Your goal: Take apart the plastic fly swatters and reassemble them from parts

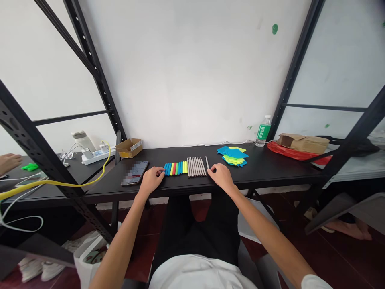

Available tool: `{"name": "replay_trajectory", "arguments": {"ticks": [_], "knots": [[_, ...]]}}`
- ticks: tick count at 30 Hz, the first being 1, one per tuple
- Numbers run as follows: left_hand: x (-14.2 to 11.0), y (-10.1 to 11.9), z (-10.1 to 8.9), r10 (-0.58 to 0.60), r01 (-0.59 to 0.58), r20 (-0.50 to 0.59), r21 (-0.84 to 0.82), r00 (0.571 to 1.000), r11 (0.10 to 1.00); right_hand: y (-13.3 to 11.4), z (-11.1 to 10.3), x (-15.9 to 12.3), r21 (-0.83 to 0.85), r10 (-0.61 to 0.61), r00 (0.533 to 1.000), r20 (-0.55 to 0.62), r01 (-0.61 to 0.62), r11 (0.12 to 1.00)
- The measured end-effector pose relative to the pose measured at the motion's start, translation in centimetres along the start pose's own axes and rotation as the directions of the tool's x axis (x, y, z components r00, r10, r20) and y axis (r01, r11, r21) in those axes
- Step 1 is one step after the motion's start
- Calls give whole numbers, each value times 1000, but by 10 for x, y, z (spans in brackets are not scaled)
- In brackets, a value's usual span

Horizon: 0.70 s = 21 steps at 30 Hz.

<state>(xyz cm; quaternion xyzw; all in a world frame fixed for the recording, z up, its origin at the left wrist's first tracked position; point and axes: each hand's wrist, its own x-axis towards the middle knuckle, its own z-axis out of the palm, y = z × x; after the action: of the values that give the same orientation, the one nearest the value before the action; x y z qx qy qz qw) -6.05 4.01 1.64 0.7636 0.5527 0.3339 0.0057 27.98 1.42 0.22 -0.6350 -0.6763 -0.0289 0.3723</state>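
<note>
On the black table lies a row of short coloured sticks [175, 168] in blue, yellow and red, set side by side. A row of slim grey rods [196, 166] continues it to the right. My left hand [152, 178] rests at the left end of the coloured row, its fingers curled together beside the first blue stick; what they hold, if anything, is hidden. My right hand [221, 175] pinches the lower end of a single grey rod [207, 162], slightly apart from the others and leaning a little. Blue and yellow flat cutout shapes [233, 155] lie piled beyond my right hand.
A phone [135, 173] lies left of my left hand, with a small cardboard box [129, 148] behind. A water bottle [263, 131] stands by the wall. Right are a red bag [294, 154] and brown cardboard [303, 143]. A yellow cable [75, 184] hangs left, near another person's hand [9, 163].
</note>
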Motion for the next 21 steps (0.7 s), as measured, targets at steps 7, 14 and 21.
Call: {"name": "replay_trajectory", "arguments": {"ticks": [7,14,21], "knots": [[0,-2,0,-18,18,-4,-19,1000,1000,-5,-11,-1,-135,106,992,69,-96,986],[-1,0,0,-37,37,-38,1,999,999,-9,-17,-1,-264,141,983,116,-106,959],[-1,-2,2,-23,23,-18,6,1000,1000,-10,-11,-4,-301,95,989,117,-56,952]]}}
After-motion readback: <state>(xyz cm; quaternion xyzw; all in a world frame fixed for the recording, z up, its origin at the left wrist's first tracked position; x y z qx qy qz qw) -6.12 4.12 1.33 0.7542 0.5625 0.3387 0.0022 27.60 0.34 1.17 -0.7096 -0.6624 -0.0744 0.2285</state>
